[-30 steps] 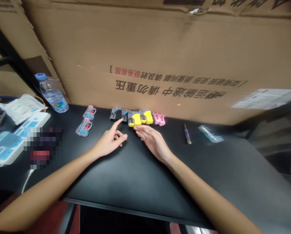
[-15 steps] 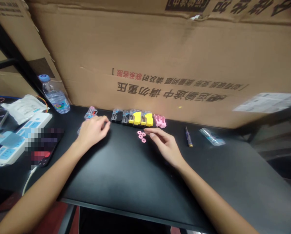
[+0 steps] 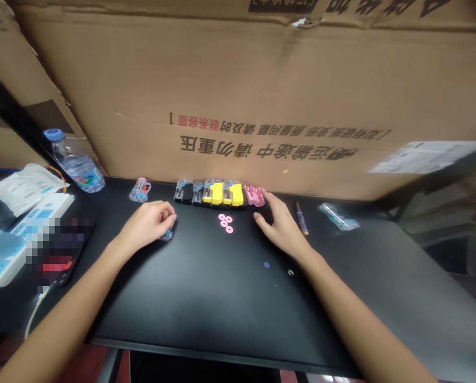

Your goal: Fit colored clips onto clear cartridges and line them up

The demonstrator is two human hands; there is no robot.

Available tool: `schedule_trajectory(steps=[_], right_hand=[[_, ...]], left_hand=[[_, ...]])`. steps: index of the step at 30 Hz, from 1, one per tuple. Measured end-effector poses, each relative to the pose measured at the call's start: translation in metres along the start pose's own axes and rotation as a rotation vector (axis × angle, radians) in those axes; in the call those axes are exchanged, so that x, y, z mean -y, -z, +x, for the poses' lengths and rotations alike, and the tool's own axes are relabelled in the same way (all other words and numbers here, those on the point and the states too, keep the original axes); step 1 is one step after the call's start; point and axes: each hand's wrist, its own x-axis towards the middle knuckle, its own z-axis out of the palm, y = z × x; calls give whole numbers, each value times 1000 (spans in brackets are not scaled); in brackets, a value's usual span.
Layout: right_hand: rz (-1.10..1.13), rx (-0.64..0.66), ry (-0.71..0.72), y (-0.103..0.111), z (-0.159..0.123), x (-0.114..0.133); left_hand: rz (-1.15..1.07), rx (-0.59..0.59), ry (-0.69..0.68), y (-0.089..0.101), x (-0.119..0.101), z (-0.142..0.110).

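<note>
Black table [image 3: 202, 298], bottle [image 3: 72, 158] (liquid [image 3: 87, 175] inside); left hand [image 3: 148, 221] apparently holds clear piece [image 3: 166, 235], right hand [image 3: 281, 223] wide by pink part [image 3: 254, 198].

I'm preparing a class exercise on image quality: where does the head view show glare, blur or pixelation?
Head view: a pale sheen marks the table; head view: blocky pixels mask part of the phone; head view: fine detail on the yellow pieces is soft, and the background at far right is blurred.
</note>
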Motion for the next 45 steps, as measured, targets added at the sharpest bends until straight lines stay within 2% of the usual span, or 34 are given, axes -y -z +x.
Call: schedule_trajectory(steps=[4,11,17,20,22,24,26,28,30,33,38,41,45], right_hand=[[-58,4,10,1,0,0],[-93,-101,-42,12,0,13],[-196,56,-217,23,1,8],[-220,14,-297,35,3,10],[-117,-91,-308,39,4,18],[125,-143,-321,36,3,35],[458,-35,-345,26,-1,58],[707,99,-369,12,-6,83],[856,227,-401,0,-13,104],[970,330,-431,-10,-20,120],[981,386,-369,-12,-23,123],[884,299,-300,-10,-23,117],[549,155,-236,-6,-20,98]], left_hand=[[-173,-42,-169,-19,-5,-1],[-262,-65,-252,-23,-4,0],[-264,-123,-287,-30,-5,0],[-227,-144,-345,-30,-6,-1],[-165,-184,-391,-29,-11,-3],[-104,-234,-437,-28,-20,-6],[-74,-239,-463,-29,-32,-10],[-75,-172,-447,-33,-45,-14],[-76,-94,-444,-38,-55,-18],[-113,-35,-467,-47,-58,-19],[-173,-3,-477,-51,-52,-18],[-152,-1,-477,-48,-51,-17],[-90,-31,-418,-43,-48,-15]])
